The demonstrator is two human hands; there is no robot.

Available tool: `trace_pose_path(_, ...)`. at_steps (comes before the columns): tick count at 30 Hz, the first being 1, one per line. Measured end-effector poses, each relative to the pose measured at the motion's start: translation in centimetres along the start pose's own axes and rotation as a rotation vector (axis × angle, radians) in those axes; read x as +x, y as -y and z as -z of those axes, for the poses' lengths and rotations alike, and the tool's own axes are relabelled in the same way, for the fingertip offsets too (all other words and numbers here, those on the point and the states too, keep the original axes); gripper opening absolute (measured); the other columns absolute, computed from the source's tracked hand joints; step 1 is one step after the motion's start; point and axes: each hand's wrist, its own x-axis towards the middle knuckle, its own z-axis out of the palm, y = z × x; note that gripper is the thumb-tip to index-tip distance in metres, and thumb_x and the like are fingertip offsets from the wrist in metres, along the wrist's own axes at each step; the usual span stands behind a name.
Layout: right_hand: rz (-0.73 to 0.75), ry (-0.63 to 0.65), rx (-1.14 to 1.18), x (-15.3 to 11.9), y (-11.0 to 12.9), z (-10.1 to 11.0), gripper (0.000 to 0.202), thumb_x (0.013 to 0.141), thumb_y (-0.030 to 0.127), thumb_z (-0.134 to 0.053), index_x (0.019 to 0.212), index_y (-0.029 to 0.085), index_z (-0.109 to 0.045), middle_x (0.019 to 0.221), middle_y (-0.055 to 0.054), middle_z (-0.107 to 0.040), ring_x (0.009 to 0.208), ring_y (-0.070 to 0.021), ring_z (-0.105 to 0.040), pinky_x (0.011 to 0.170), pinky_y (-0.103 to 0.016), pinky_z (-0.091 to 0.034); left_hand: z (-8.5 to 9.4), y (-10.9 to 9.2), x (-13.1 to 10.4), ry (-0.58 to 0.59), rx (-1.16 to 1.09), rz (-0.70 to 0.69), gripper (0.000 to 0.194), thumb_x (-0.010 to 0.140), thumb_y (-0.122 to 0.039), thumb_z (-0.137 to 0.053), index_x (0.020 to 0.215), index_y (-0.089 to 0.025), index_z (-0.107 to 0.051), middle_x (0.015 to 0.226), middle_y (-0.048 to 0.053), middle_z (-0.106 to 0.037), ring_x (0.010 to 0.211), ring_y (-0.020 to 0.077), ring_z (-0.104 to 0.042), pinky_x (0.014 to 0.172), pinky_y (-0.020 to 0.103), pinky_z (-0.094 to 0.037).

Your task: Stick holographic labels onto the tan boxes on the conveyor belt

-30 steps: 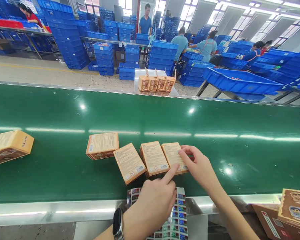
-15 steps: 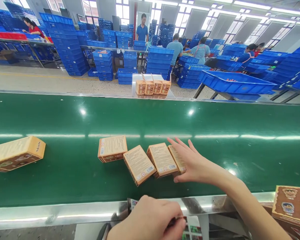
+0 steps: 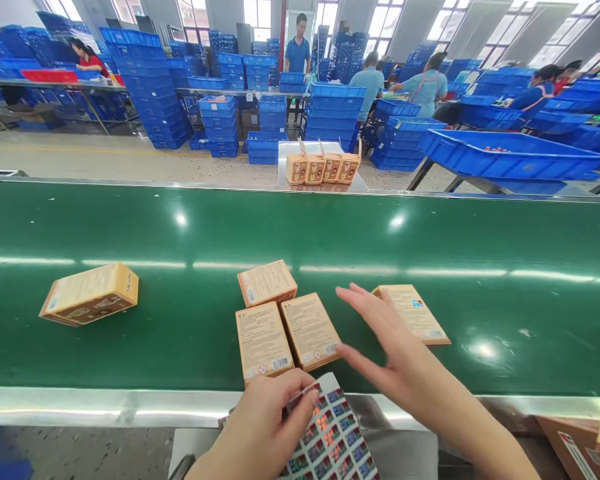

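Over green belt (image 3: 180,360), left fingers pinching sticker sheet (image 3: 333,433), right fingers (image 3: 365,333) wide, cartons (image 3: 311,330) around.

The scene is bright, with daylight whitening the far windows (image 3: 383,30) until hardly any detail shows through them. Long pale streaks and round hot spots of glare lie across the glossy green belt (image 3: 180,360), and the metal rail (image 3: 105,407) along its near edge shines in patches. Shadows beside the boxes (image 3: 311,330) are soft and dark. Coloured glints break up the sticker sheet (image 3: 330,440). The right hand (image 3: 395,333) is slightly smeared by motion, the distant background looks soft, and wide-angle distortion stretches and tilts shapes towards the sides
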Motion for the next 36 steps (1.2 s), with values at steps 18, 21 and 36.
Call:
trace_pose_path(18, -0.137, -0.218, 0.214, -5.0, 2.8, 1.5, 0.01, 0.091, 0.027, -0.058, 0.083, 0.029, -0.063, 0.111, -0.002, -0.074, 0.102, -0.0238, -0.07, 0.089, -0.039, -0.056, -2.2, -0.4, -0.3, -0.129, 0.037, -0.164, 0.024, 0.097, -0.028, -0.041, 0.081, -0.022, -0.058, 0.075, 0.001, -0.072, 0.067, 0.0149, -0.066, 0.058, 0.022, -0.046)
trace_pose_path(21, -0.486, -0.158, 0.494, -3.1, 0.1, 2.0, 0.03, 0.087, 0.052, -0.059, 0.075, 0.026, -0.066, 0.119, -0.007, -0.072, 0.106, -0.0276, -0.068, 0.084, -0.038, -0.059, -4.0, 0.3, 0.0, -0.12, 0.097, -0.33, 0.016, 0.093, -0.023, -0.047, 0.086, -0.023, -0.061, 0.116, 0.004, -0.074, 0.079, 0.0171, -0.073, 0.071, 0.025, -0.054)
trace_pose_path(36, -0.922, -0.229, 0.882, -0.9, -3.9, -0.2, 0.05, 0.06, 0.063, -0.078, 0.084, 0.02, -0.074, 0.105, -0.01, -0.075, 0.101, -0.0299, -0.066, 0.086, -0.04, -0.055, -6.7, -2.6, 2.5, 0.102, 0.541, -0.397, 0.009, 0.089, -0.019, -0.055, 0.085, -0.018, -0.062, 0.155, 0.01, -0.035, 0.06, 0.024, -0.075, 0.052, 0.037, -0.061)
